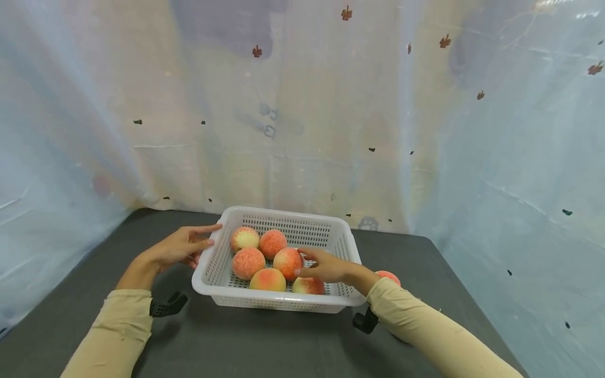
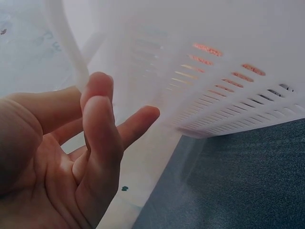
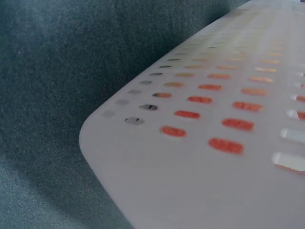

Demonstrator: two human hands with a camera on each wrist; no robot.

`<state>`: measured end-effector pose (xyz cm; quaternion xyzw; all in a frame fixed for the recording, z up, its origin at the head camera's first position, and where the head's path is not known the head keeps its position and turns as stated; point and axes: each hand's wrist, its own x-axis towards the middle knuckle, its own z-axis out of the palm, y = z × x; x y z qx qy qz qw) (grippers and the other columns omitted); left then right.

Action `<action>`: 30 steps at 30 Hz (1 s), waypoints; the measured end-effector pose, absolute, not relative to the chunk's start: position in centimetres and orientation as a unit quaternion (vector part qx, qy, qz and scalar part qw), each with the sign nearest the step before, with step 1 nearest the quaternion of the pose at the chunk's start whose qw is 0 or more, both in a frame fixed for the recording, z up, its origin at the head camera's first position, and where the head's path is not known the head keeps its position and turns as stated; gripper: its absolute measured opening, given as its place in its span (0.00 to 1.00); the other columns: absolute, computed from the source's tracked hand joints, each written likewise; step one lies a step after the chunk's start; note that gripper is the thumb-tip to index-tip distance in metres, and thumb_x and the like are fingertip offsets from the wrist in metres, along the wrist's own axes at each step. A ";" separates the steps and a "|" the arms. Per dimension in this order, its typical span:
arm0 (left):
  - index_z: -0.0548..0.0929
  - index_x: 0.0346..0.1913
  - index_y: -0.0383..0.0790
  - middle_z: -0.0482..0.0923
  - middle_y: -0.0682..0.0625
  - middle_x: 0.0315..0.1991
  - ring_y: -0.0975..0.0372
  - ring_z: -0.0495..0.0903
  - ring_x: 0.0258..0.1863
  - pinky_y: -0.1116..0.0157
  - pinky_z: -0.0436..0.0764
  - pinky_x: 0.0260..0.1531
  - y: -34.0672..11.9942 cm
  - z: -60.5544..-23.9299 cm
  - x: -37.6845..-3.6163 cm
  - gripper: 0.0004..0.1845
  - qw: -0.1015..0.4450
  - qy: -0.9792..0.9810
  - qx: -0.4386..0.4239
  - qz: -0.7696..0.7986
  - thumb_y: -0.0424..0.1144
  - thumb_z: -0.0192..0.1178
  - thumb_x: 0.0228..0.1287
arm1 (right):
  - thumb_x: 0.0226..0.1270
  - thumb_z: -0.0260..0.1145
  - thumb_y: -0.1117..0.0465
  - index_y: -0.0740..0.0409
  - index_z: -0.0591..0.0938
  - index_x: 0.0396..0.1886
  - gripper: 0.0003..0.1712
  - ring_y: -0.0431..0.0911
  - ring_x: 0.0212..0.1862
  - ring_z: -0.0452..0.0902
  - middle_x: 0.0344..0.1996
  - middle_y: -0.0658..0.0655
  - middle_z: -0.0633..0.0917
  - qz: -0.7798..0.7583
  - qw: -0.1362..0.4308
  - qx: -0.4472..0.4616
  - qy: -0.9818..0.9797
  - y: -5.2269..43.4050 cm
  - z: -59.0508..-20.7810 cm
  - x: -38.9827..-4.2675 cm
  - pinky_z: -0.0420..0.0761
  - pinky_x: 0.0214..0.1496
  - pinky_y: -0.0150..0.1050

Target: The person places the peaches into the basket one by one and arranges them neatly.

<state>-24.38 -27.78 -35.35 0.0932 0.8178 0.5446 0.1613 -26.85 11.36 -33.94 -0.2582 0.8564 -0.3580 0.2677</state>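
A white slotted basket (image 1: 283, 302) stands on the dark table and holds several orange-pink peaches, among them one at the back left (image 1: 244, 239) and one in the middle (image 1: 287, 261). My left hand (image 1: 215, 234) is open, its straight fingers touching the basket's left rim. The left wrist view shows the same left hand (image 2: 109, 119) spread beside the basket wall (image 2: 228, 95). My right hand (image 1: 307, 264) reaches into the basket from the right, fingers loosely extended over the middle peach and a front peach (image 1: 307, 286). The right wrist view shows only the basket wall (image 3: 214, 157).
One more peach (image 1: 388, 275) lies on the table just right of the basket, behind my right forearm. The dark table (image 1: 264, 346) is enclosed by pale plastic sheeting (image 1: 520, 157) at the back and both sides.
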 end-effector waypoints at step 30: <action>0.51 0.82 0.45 0.80 0.48 0.29 0.67 0.75 0.18 0.62 0.85 0.24 -28.1 -36.0 -24.4 0.37 0.160 0.815 0.118 0.545 0.47 0.54 0.78 | 0.80 0.56 0.51 0.57 0.62 0.79 0.34 0.63 0.76 0.62 0.78 0.62 0.64 -0.440 0.186 -0.288 0.830 18.2 -28.7 -26.4 0.71 0.72 0.60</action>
